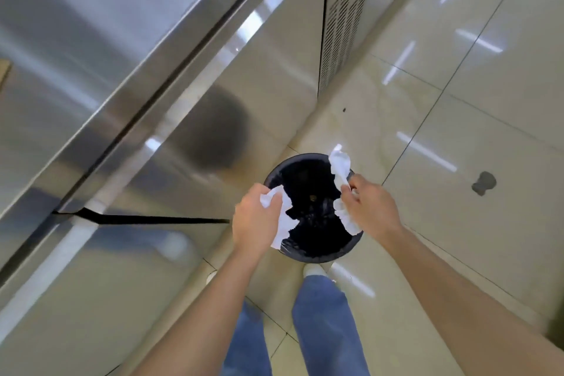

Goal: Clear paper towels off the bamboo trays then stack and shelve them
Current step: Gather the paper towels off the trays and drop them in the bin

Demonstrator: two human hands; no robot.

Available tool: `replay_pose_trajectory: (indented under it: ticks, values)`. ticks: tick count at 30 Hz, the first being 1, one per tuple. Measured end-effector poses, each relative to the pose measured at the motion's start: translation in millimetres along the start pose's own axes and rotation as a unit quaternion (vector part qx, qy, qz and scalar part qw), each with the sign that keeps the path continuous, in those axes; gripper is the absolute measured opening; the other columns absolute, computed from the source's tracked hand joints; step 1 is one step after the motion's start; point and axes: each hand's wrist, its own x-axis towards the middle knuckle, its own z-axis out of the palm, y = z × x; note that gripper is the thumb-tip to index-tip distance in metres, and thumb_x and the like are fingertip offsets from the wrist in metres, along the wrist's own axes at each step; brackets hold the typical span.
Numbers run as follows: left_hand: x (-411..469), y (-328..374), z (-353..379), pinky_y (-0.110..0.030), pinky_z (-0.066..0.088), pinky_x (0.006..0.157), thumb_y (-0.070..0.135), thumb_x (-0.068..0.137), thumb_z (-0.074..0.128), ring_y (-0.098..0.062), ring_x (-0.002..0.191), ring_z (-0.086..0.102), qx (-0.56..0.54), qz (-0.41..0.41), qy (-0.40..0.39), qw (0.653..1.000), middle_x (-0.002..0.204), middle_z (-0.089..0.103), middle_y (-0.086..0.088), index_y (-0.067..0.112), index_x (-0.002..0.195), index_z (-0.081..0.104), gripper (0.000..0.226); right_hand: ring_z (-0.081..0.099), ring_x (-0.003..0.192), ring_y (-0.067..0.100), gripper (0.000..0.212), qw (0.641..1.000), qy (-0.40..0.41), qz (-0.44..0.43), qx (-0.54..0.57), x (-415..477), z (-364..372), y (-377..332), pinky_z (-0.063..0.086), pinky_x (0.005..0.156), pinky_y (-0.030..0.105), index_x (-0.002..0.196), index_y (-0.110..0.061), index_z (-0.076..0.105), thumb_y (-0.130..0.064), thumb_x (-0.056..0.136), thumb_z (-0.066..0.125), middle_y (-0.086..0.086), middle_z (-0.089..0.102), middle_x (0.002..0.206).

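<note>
I am looking straight down past both bare forearms at a round black waste bin (308,253) lined with a dark bag, standing on the glossy cream floor tiles (457,137) just beside the brushed stainless steel counter front (128,119) that fills the left side of my view. My left hand (254,223) hangs over the bin's left rim with its fingers curled closed around a crumpled white paper towel (282,220), one end bunched in the grip by the thumb and the rest trailing down and inward over the dark opening. My right hand (370,207) is over the right rim, its fingertips pinched tight on a second crumpled white paper towel (340,166); that sheet sticks up past the far edge of the bin above the fingers and also droops below them along the inner right wall. Both towels are over the mouth of the bin, apart from each other, with the black interior showing between them. Something small and brownish lies deep inside the bin, too dim for me to tell what it is. Below the hands I see blue jeans (323,320) and the toe of a pale shoe (314,270) touching the near side of the bin. A vented steel cabinet panel (338,33) stands further up, beyond the counter.
</note>
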Motion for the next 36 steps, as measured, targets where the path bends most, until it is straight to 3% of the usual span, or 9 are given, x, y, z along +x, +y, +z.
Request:
replay_pose_trajectory:
  ticks: [4,10,13,14,15,17,20,26,36]
  values:
    - [40,-34,58,-0.029,0.038,0.058,0.019,0.084,0.049,-0.020,0.063,0.046,-0.032,-0.098,-0.026,0.994,0.068,0.050,0.001,0.012,0.072,0.049,0.013,0.045,0.061,0.024,0.022,0.997,-0.061,0.054,0.001,19,60,46,0.027,0.046,0.028,0.073,-0.015,0.038,-0.023,0.094,0.039,-0.004,0.041,0.055]
    - [93,-97,142,-0.035,0.044,0.067,0.019,0.085,0.051,-0.028,0.067,0.051,-0.115,-0.223,-0.017,0.968,0.067,0.053,-0.007,0.013,0.062,0.050,0.023,0.034,0.050,0.013,0.036,0.977,-0.106,0.175,0.066,62,151,106,0.023,0.047,0.027,0.058,-0.024,0.025,-0.019,0.089,0.041,-0.003,0.035,0.056]
    - [112,-116,174,-0.036,0.044,0.083,0.035,0.088,0.054,-0.024,0.088,0.052,-0.171,-0.266,-0.068,0.946,0.103,0.059,-0.009,0.012,0.103,0.061,0.028,0.043,0.059,0.018,0.020,0.950,-0.165,0.236,0.118,83,187,124,0.032,0.055,0.029,0.069,-0.018,0.042,-0.021,0.089,0.044,0.002,0.046,0.068]
    - [116,-121,181,-0.038,0.042,0.093,0.040,0.088,0.054,-0.025,0.103,0.051,-0.190,-0.285,-0.098,0.934,0.120,0.054,-0.006,0.016,0.122,0.055,0.041,0.051,0.069,0.023,0.012,0.945,-0.196,0.239,0.110,88,195,127,0.037,0.061,0.031,0.085,-0.015,0.049,-0.025,0.090,0.046,0.007,0.052,0.081]
    - [119,-125,186,-0.042,0.038,0.102,0.044,0.088,0.052,-0.026,0.118,0.046,-0.199,-0.289,-0.122,0.928,0.136,0.044,-0.004,0.022,0.134,0.045,0.052,0.056,0.083,0.027,0.024,0.943,-0.222,0.231,0.090,91,203,131,0.042,0.068,0.032,0.106,-0.013,0.051,-0.031,0.090,0.047,0.010,0.055,0.099]
    - [122,-133,189,-0.043,0.030,0.109,0.049,0.087,0.049,-0.025,0.134,0.035,-0.128,-0.219,-0.156,0.955,0.150,0.030,0.001,0.028,0.142,0.033,0.061,0.053,0.111,0.031,0.053,0.948,-0.249,0.197,0.019,96,210,136,0.046,0.085,0.038,0.135,-0.017,0.035,-0.040,0.088,0.047,0.012,0.047,0.131]
    - [117,-139,178,-0.036,0.027,0.108,0.050,0.089,0.046,-0.018,0.137,0.030,0.017,-0.089,-0.209,0.974,0.152,0.028,0.003,0.031,0.145,0.025,0.062,0.038,0.132,0.028,0.065,0.957,-0.251,0.129,-0.062,97,205,136,0.034,0.103,0.046,0.146,-0.026,0.018,-0.044,0.089,0.045,0.004,0.027,0.152]
    - [117,-100,138,-0.035,0.024,0.112,0.054,0.090,0.041,-0.019,0.142,0.024,0.254,0.050,-0.238,0.936,0.155,0.027,-0.001,0.028,0.146,0.020,0.066,0.029,0.139,0.026,0.068,0.956,-0.250,0.033,-0.153,104,146,101,0.027,0.109,0.045,0.148,-0.029,0.007,-0.049,0.091,0.040,0.004,0.016,0.158]
    - [96,69,10,-0.038,0.035,0.105,0.056,0.090,0.038,-0.023,0.135,0.037,0.289,0.197,-0.131,0.928,0.149,0.038,0.000,0.027,0.145,0.024,0.065,0.039,0.132,0.026,0.063,0.976,-0.085,-0.081,-0.186,111,-47,-27,0.035,0.105,0.040,0.146,-0.022,0.016,-0.044,0.093,0.041,0.006,0.032,0.150]
